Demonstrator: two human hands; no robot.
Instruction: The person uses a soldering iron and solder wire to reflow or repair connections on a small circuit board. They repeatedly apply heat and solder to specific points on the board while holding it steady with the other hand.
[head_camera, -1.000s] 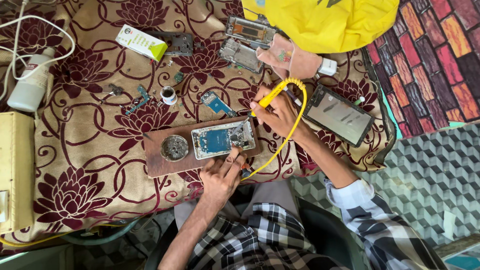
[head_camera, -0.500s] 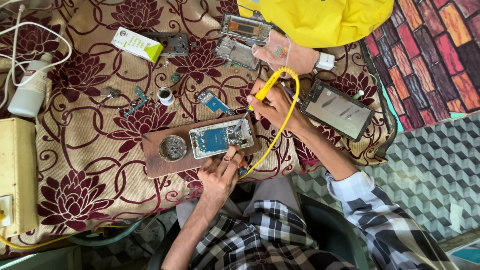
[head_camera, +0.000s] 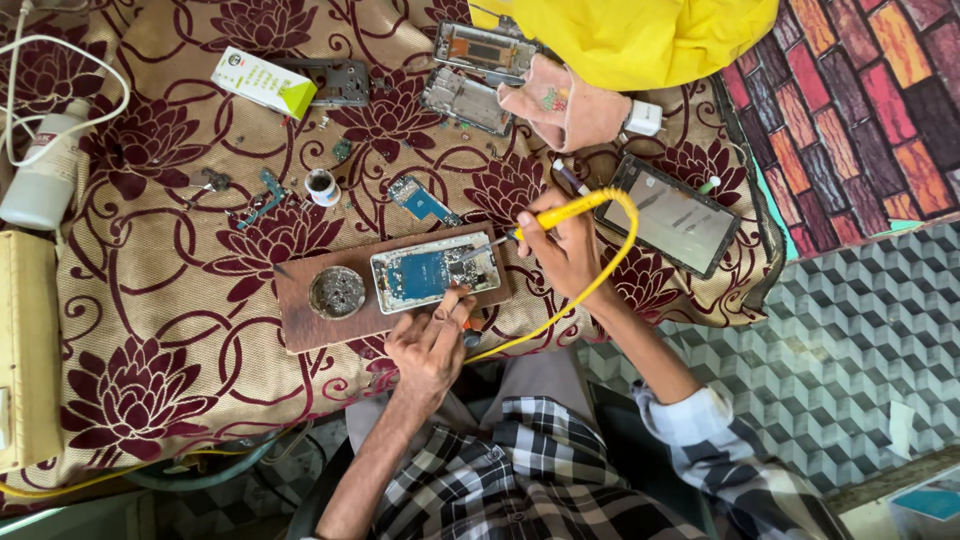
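An opened phone (head_camera: 434, 272) with a blue board lies on a brown wooden board (head_camera: 310, 322) on the flowered cloth. My left hand (head_camera: 428, 345) rests at the board's near edge, fingertips touching the phone's lower rim. My right hand (head_camera: 568, 250) grips a yellow soldering iron (head_camera: 560, 212), its metal tip pointing left onto the phone's right end. The iron's yellow cord (head_camera: 600, 275) loops around my right wrist toward my lap. A round tin of metal wool (head_camera: 336, 292) sits on the board left of the phone.
A dark phone screen (head_camera: 678, 215) lies right of my right hand. Farther away are two phone frames (head_camera: 470, 75), a pink cloth (head_camera: 560, 100), a small circuit board (head_camera: 420, 200), a white-green box (head_camera: 262, 82), a white bottle (head_camera: 45, 170) and small parts.
My right hand has lowered the soldering iron, bringing its tip down onto the phone's right end. My left hand has stayed at the phone's near edge.
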